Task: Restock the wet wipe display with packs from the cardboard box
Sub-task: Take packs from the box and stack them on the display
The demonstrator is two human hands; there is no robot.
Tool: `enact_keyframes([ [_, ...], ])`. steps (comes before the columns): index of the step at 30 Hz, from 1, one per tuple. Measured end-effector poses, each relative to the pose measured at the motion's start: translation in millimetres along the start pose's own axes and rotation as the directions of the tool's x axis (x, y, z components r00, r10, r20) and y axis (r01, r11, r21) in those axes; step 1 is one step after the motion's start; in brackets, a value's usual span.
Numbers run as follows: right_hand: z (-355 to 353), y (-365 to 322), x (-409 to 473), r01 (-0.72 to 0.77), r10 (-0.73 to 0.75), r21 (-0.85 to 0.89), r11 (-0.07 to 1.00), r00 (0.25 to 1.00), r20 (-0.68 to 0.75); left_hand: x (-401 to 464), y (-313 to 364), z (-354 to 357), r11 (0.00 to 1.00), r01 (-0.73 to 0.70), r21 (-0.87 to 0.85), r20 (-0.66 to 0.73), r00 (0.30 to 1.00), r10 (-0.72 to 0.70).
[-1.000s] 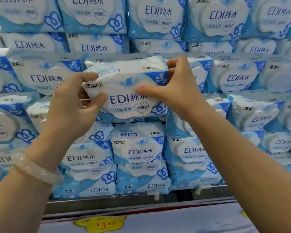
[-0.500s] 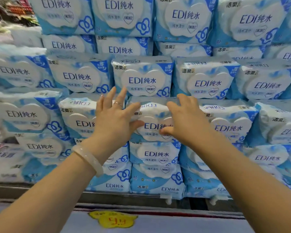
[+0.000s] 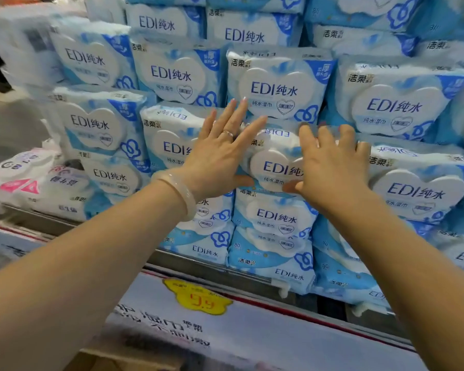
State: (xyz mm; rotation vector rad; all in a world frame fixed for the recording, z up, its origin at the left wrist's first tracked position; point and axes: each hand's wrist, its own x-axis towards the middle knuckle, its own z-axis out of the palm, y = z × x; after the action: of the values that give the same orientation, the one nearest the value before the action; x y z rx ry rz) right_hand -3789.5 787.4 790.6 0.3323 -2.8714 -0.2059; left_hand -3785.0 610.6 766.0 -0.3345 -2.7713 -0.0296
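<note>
Pressing flat, both hands' straight fingers (image 3: 232, 116) flank the stacked pack (image 3: 275, 167).

A metal display shelf (image 3: 198, 266) with a red-trimmed front sign (image 3: 252, 330) and a yellow price tag (image 3: 198, 297) carries stacked blue-and-white wet wipe packs (image 3: 273, 253), with pink-marked packs (image 3: 19, 180) at its left end.
</note>
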Motion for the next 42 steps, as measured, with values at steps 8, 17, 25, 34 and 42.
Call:
enact_keyframes([
  [8, 9, -104, -37, 0.424, -0.390, 0.151, 0.893, 0.896, -0.214, -107, -22, 45, 0.972, 0.223, -0.075, -0.220, 0.947, -0.234],
  [17, 65, -239, -81, 0.692, -0.754, 0.314, 0.650, 0.639, 0.153, -242, -84, 57, 0.807, 0.579, 0.118, 0.354, 0.735, -0.579],
  [25, 128, -369, -135, 0.699, -0.796, 0.380, 0.606, 0.520, 0.311, -369, -158, 87, 0.714, 0.687, 0.138, 0.499, 0.574, -0.649],
  [34, 275, -460, -202, 0.432, -0.574, 0.387, 0.815, 0.502, 0.647, -466, -218, 203, 0.779, 0.626, 0.002, 0.726, 0.535, -0.432],
  [42, 425, -458, -266, 0.206, -0.398, 0.341, 0.917, 0.484, 0.779, -527, -202, 338, 0.764, 0.638, -0.096, 0.841, 0.462, -0.281],
])
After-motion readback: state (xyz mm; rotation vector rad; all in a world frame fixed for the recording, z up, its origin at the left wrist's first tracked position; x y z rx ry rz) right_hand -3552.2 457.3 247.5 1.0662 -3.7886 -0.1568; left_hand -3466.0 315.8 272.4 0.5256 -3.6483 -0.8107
